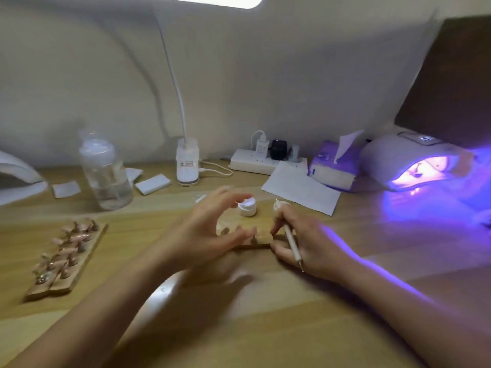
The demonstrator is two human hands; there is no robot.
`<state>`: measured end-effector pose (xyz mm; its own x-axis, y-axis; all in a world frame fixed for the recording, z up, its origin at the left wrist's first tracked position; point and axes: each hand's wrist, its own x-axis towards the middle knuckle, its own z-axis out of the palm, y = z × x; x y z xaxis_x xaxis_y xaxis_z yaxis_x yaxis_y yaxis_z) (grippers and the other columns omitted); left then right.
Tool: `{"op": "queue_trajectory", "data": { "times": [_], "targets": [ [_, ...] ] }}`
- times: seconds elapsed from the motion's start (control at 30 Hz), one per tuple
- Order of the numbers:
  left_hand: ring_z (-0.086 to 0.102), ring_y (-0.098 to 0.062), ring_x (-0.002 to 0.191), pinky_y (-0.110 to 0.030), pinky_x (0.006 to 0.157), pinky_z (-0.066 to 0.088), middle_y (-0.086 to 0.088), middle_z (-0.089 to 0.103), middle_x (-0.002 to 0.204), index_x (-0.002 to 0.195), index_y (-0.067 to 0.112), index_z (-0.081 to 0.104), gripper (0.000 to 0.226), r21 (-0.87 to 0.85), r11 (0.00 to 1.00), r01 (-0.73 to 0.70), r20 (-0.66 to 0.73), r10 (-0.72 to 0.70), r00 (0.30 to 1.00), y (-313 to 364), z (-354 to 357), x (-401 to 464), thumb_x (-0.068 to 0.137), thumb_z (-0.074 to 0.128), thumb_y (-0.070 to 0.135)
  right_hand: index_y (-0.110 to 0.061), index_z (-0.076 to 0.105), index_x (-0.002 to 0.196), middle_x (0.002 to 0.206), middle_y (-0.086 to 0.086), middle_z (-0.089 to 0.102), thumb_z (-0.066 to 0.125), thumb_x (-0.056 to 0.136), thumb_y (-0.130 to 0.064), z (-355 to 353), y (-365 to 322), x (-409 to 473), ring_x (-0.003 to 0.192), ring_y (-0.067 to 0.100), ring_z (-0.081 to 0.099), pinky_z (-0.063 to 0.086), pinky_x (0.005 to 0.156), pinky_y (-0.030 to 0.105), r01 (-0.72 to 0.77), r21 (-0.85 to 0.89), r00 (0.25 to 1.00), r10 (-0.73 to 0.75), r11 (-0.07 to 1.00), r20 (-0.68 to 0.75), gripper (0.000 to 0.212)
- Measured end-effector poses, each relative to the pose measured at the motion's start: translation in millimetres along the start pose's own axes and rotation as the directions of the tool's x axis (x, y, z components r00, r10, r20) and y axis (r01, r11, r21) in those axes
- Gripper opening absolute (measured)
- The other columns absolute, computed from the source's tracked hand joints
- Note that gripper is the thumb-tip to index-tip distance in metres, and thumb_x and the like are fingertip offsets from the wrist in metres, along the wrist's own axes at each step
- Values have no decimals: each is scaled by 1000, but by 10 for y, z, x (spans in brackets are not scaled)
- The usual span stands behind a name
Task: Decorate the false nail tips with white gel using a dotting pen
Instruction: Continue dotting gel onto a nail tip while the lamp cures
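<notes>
Open table in front, wide and easy to cross. Left, a rack of nail tips blocks the edge, with a bottle behind it. Jar sits just beyond the hands. Right, bare wood runs up to the lit lamp; paper and tissue box crowd the back.

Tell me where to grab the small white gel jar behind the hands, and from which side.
Grip the white gel jar round its short side wall, coming from above and the left. It stands upright and open, so the top offers no hold, and the right hand with the dotting pen crowds the right.
</notes>
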<state>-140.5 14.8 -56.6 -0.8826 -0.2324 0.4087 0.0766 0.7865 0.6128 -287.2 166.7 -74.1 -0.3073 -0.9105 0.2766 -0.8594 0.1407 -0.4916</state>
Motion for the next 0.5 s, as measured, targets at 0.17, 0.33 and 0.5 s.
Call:
{"op": "queue_trajectory", "data": {
  "times": [0.17,0.33,0.5],
  "targets": [
    [46,5,96,-3,80,34,15,49,102,112,38,47,59,74,991,110,4,-111,994,-163,45,-72,58,64,54,-32,40,85,80,-44,49,69,78,-22,-69,171,-66,64,-6,53,41,61,10,-47,68,996,52,997,-70,31],
    [55,-2,83,-20,80,46,10,59,87,94,35,59,38,46,972,230,-11,-230,973,-266,49,-123,60,71,47,-20,48,87,66,-35,54,75,74,-19,-47,259,-86,52,0,48,36,53,7,-15,131,987,35,991,-154,30],
    [58,-21,78,-42,80,50,0,65,80,68,31,60,22,-60,959,276,-17,-278,960,-296,13,-115,69,78,20,-25,49,84,74,-25,60,75,74,-18,-15,284,-65,55,7,46,40,57,12,-14,204,976,58,979,-209,28]
  ]
}}
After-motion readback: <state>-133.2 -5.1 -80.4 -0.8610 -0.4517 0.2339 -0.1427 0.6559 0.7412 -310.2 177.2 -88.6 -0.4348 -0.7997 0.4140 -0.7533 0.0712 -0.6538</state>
